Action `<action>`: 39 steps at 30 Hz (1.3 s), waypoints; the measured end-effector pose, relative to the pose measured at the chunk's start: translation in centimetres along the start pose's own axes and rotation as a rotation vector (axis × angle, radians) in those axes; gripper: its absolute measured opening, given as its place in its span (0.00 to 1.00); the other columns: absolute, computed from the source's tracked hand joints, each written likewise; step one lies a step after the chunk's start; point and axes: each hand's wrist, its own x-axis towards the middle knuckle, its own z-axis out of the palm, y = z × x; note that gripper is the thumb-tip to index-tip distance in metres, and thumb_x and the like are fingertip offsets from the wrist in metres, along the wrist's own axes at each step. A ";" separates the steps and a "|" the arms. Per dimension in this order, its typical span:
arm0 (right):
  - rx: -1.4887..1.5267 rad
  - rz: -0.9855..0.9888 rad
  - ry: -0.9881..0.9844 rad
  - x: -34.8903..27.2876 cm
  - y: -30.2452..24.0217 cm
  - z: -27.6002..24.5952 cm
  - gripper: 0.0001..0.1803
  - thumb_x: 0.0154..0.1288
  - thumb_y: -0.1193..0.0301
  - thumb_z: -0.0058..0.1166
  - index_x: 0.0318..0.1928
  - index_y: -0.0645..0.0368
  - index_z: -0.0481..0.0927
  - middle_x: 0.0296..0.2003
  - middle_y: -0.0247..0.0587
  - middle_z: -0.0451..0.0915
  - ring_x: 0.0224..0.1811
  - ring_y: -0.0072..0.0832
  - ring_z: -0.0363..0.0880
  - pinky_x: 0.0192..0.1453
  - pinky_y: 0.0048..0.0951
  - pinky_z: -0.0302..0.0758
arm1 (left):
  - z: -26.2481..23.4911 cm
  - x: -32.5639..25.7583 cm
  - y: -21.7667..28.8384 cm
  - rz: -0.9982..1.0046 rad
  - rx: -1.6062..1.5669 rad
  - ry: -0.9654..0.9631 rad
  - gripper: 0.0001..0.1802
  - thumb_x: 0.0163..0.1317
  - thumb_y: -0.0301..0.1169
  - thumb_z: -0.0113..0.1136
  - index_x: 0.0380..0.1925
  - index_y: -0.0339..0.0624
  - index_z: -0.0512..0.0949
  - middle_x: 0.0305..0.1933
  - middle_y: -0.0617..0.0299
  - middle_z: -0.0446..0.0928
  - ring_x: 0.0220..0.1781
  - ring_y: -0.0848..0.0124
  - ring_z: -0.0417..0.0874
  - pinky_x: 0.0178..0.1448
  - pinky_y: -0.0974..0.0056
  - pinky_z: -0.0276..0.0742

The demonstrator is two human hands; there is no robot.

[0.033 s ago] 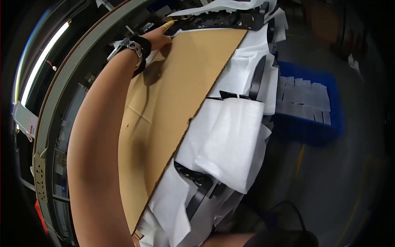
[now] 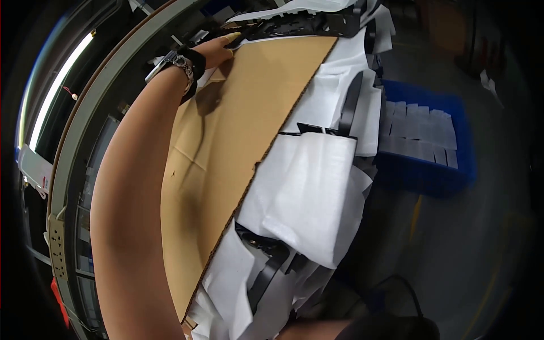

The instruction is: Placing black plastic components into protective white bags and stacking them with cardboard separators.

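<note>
- Where the left hand [image 2: 218, 50] meets it, the cardboard sheet [image 2: 226, 164] is plain brown and matte, a long flat slab with straight cut edges; its right edge shows the fine ridged line of corrugation, and a faint crease crosses its middle.
- That sheet lies slantwise from the top centre of the view down to the lower left, resting on top of a pile of white foam sheets [image 2: 309, 198].
- These foam sheets look soft and slightly fuzzy, thin and floppy, folded into loose pouches and overlapping one another.
- Between the foam layers sit black plastic parts [image 2: 348, 107], smooth and rigid, mostly narrow strips and frames; another one [image 2: 266, 266] pokes out lower down.
- At the right stands a blue plastic crate [image 2: 430, 175], hard-walled and rectangular, holding rows of small white packets.
- From the lower edge the left forearm stretches long and straight up across the sheet, bare, with a metal-link watch and a black band [image 2: 187, 62] at the wrist.
- At the far top corner of the cardboard the left hand rests palm down, its fingers [image 2: 231, 38] extended fairly flat and close together on the sheet's edge, not curled around anything that can be seen.
- No part of the right hand shows.
</note>
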 end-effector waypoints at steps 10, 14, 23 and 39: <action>0.045 -0.110 0.040 0.9 -2.2 1.5 0.21 0.47 0.67 0.56 0.45 0.57 0.78 0.49 0.46 0.73 0.58 0.40 0.67 0.59 0.41 0.64 | -1.9 -8.6 0.9 0.088 0.259 0.246 0.19 0.45 0.31 0.66 0.38 0.36 0.76 0.40 0.50 0.78 0.45 0.53 0.78 0.49 0.56 0.75; 0.079 -0.097 0.011 0.0 -3.0 3.4 0.20 0.47 0.67 0.56 0.44 0.57 0.78 0.48 0.45 0.74 0.57 0.40 0.68 0.58 0.41 0.65 | -1.0 -17.2 6.1 -0.058 0.140 0.278 0.18 0.45 0.31 0.65 0.36 0.32 0.76 0.40 0.49 0.75 0.43 0.52 0.78 0.48 0.57 0.75; 0.069 -0.105 -0.092 -2.2 -4.5 5.7 0.18 0.46 0.68 0.56 0.41 0.56 0.79 0.45 0.44 0.75 0.55 0.40 0.70 0.56 0.41 0.66 | -2.6 -27.3 7.2 -0.173 0.058 0.608 0.12 0.47 0.20 0.59 0.34 0.30 0.75 0.23 0.53 0.73 0.20 0.69 0.78 0.28 0.65 0.73; -0.069 0.077 -0.418 0.0 -4.0 4.0 0.19 0.55 0.67 0.54 0.48 0.57 0.79 0.57 0.45 0.73 0.63 0.37 0.65 0.65 0.39 0.58 | 1.4 -63.0 22.8 -0.928 0.586 0.506 0.12 0.35 0.16 0.59 0.23 0.38 0.71 0.28 0.58 0.69 0.27 0.60 0.75 0.29 0.61 0.70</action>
